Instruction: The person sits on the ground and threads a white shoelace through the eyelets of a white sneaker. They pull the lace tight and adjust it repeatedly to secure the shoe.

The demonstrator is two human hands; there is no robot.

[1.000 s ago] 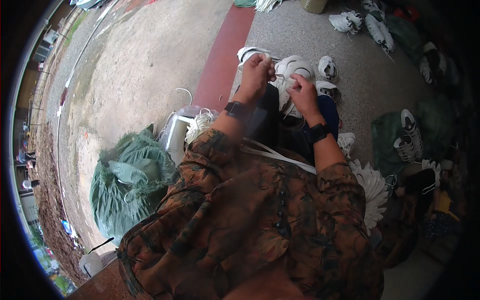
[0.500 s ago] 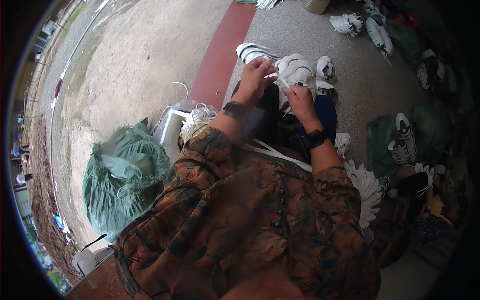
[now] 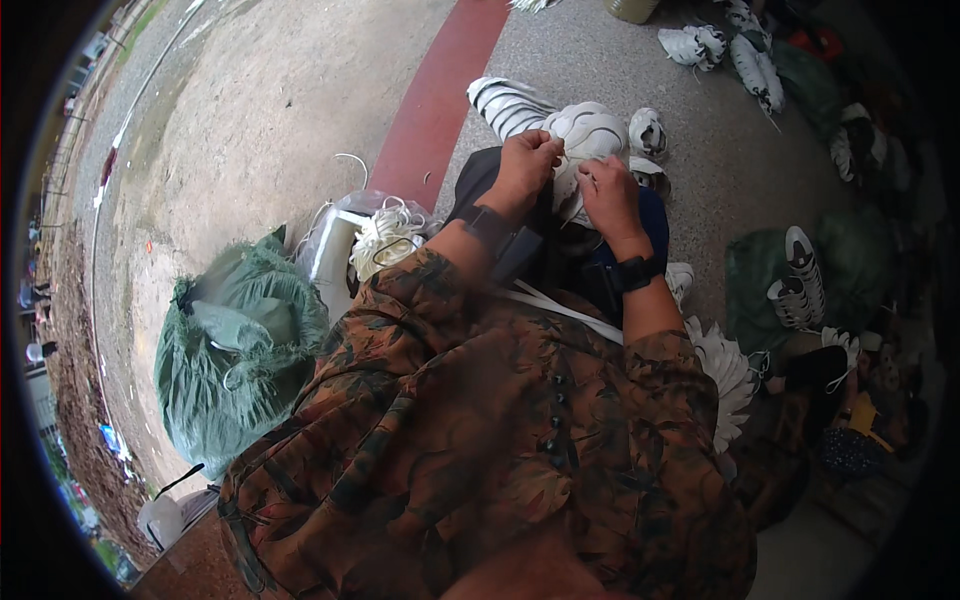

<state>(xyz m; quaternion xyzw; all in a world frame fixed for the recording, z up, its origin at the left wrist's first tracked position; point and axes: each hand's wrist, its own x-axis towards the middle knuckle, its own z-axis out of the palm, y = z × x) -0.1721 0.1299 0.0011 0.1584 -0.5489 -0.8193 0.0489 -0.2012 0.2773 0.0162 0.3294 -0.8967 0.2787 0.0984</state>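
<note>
In front of my lap lies a pile of white shoe uppers [image 3: 592, 126], with more striped white uppers [image 3: 508, 106] fanned out beside it on the left. My left hand [image 3: 526, 170] is closed in a pinch at the near edge of the pile, on a white shoelace that barely shows between the fingertips. Close by on the right, my right hand [image 3: 610, 200] has its fingers bent and pressed together against an upper; what they grip is hidden. A long white strip [image 3: 565, 316] lies across my lap.
At the left are a green woven sack [image 3: 240, 345] and a clear plastic bag with a bundle of white laces [image 3: 385, 238]. Rolled white uppers [image 3: 647, 133] stand to the right of the pile. Farther right, a white shoe upper [image 3: 800, 280] rests on green cloth, near another person's hand.
The shoelace that was stretched between my hands no longer shows plainly. Both hands have come lower, and my left hand has turned its fingers toward the pile. The view has shifted slightly.
</note>
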